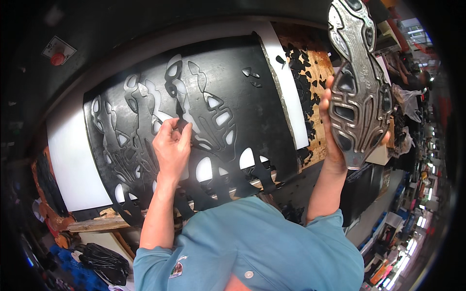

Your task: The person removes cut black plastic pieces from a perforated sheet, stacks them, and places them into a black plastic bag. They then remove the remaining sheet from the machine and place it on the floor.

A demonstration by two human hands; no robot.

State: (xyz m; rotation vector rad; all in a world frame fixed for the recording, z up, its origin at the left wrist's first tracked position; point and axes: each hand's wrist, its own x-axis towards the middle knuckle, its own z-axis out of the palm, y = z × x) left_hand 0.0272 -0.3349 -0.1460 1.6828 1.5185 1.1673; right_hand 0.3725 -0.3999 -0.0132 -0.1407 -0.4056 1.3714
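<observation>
A shiny metal cutting die [363, 82], shaped like a shoe sole with several openings, stands upright in my right hand [334, 148]. My fingers and thumb wrap its lower edges, and its top reaches the upper rim of the view. Over a black rubber-like sheet [264, 114], my left hand [172, 150] has thumb and forefinger drawn close at a sole-shaped cut. What lies between those fingertips is hard to make out. Several sole-shaped outlines run side by side across the sheet, some with white showing through their openings.
Beneath the sheet lies a white board [73, 165], visible at both sides. Small black offcuts [303, 77] are scattered on a brown board at the right. A red button [57, 59] sits on the dark machine overhead. Black bags [104, 262] lie at lower left.
</observation>
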